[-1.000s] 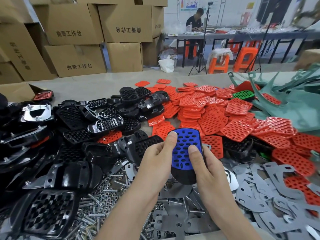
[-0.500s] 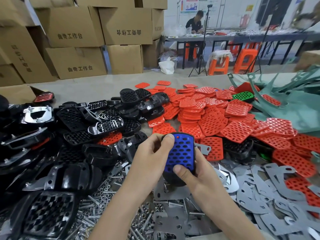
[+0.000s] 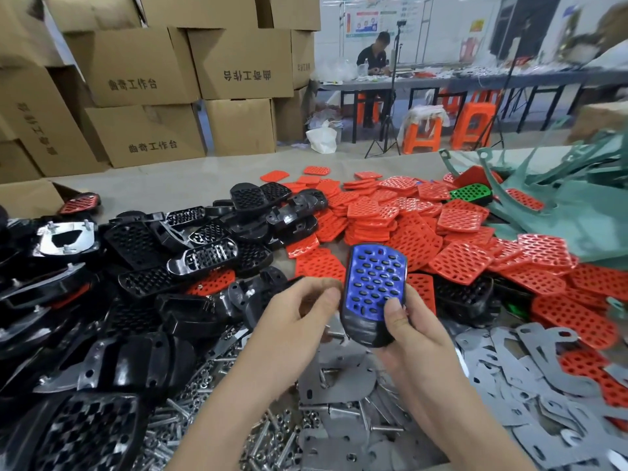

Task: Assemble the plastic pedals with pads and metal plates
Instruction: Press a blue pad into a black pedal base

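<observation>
A black plastic pedal (image 3: pixel 365 331) with a blue perforated pad (image 3: pixel 373 280) seated in its face stands upright above the table. My right hand (image 3: pixel 418 338) grips its lower right side, thumb pressed on the pad's bottom corner. My left hand (image 3: pixel 299 317) is just left of the pedal with fingers curled and blurred. Its thumb tip reaches the pedal's left edge, but I cannot tell whether it pinches it. Loose red pads (image 3: pixel 418 239), bare black pedals (image 3: pixel 204 239) and grey metal plates (image 3: pixel 543 396) lie around.
Bolts and nuts (image 3: pixel 210 402) are heaped under my forearms. A green pad (image 3: pixel 472 193) and teal sheet parts (image 3: pixel 577 212) lie at the far right. Cardboard boxes (image 3: pixel 149 130) are stacked behind the table. A person sits at a distant bench (image 3: pixel 373 59).
The pedal has risen and tilted upright, now carried mainly by my right hand. My left hand has slid off the pedal's top to its left edge.
</observation>
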`<state>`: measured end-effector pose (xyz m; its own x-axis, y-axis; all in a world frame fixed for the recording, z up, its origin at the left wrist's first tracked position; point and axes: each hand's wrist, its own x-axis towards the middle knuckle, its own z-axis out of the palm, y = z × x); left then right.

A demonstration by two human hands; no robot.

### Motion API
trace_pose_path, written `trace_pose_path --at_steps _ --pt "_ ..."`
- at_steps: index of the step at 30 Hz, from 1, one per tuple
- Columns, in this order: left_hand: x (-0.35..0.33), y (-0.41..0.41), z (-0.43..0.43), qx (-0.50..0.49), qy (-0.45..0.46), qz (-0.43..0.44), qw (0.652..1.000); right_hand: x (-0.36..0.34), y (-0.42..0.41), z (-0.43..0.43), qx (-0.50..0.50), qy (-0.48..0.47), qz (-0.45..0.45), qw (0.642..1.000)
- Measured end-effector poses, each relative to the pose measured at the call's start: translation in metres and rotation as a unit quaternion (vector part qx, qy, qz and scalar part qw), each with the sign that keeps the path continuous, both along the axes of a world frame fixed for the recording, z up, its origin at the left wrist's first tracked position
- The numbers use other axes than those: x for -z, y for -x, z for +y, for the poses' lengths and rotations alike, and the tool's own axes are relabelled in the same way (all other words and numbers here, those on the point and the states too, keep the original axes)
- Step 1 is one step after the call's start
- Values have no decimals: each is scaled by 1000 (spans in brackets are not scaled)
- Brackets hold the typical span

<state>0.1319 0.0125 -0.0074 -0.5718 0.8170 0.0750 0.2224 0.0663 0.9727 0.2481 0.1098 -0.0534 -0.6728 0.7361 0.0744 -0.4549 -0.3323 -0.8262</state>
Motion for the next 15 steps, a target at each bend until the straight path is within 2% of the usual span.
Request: trace_pose_path --at_steps 4,6,10,15 --pt "-2 2 -2 53 28 8 998 -8 -6 3 -18 6 2 1000" --pt "-3 2 -3 49 21 0 999 -11 -9 3 -44 13 14 999" --pt "-4 3 -3 41 14 -70 997 -15 -12 4 -83 8 26 996" --pt "-5 5 -4 32 24 -52 998 -21 -15 2 -106 18 43 993"
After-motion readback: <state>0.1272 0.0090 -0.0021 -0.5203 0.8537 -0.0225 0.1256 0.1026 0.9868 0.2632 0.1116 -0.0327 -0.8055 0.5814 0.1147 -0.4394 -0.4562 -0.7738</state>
